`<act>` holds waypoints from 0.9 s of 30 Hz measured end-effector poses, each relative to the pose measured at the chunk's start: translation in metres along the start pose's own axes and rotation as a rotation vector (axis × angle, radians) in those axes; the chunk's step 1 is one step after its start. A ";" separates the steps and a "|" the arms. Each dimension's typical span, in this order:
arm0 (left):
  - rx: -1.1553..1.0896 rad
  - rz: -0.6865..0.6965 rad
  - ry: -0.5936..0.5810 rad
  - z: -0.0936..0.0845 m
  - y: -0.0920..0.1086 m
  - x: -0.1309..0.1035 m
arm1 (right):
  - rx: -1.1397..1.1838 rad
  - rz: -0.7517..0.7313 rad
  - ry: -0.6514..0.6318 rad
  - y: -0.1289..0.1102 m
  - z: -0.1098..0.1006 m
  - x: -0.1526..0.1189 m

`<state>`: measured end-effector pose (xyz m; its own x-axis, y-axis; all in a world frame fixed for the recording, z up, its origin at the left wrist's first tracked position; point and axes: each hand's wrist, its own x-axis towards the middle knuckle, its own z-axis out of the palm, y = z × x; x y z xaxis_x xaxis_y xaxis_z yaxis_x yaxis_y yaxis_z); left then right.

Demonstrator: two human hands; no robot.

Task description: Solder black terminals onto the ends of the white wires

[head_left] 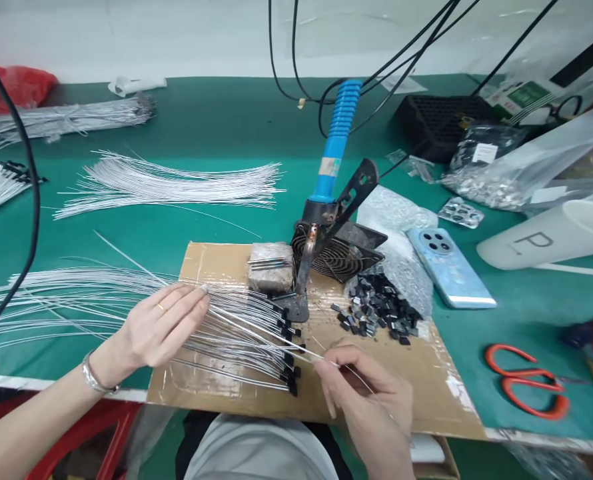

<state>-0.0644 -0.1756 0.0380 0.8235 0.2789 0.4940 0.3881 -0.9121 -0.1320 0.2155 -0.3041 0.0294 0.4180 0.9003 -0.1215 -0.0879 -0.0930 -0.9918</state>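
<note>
My left hand (pixel 169 323) is closed in a pinch on white wires (pixel 259 331), above a row of similar wires laid on the cardboard (pixel 216 390). These wires slant down to my right hand (pixel 369 400), whose thumb and finger close on their other end. A finer strand (pixel 359 377) also runs through the right fingers; its kind is unclear. Beneath the held wires, the laid wires end in small black connectors (pixel 291 377). A soldering iron (pixel 332 143) with a blue handle stands tip down in a black stand, beside a small block (pixel 271 267) bearing thin metal pins.
A pile of small black pieces (pixel 384 303) lies right of a round-grilled fan (pixel 334 253). Farther right are a blue phone (pixel 449 267), orange-handled scissors (pixel 526 383) and a white cup (pixel 546 233). More white wires (pixel 176 180) lie behind. A black cable (pixel 31 193) hangs at left.
</note>
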 end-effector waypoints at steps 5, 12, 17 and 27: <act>-0.035 -0.034 -0.016 -0.001 0.008 0.001 | -0.056 -0.096 -0.036 0.003 -0.004 0.004; -0.592 -0.475 -0.248 -0.018 0.082 0.051 | -0.205 -0.371 -0.320 0.012 -0.004 0.005; -0.877 -0.756 -0.335 -0.003 0.107 0.074 | -0.275 -0.400 -0.363 0.016 -0.005 0.006; -1.197 -1.201 -0.270 0.019 0.103 0.073 | 0.131 0.129 -0.199 0.022 -0.010 0.009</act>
<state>0.0437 -0.2428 0.0441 0.4142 0.8459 -0.3360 0.3943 0.1659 0.9039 0.2266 -0.3029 0.0057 0.2107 0.9516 -0.2236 -0.2510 -0.1684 -0.9532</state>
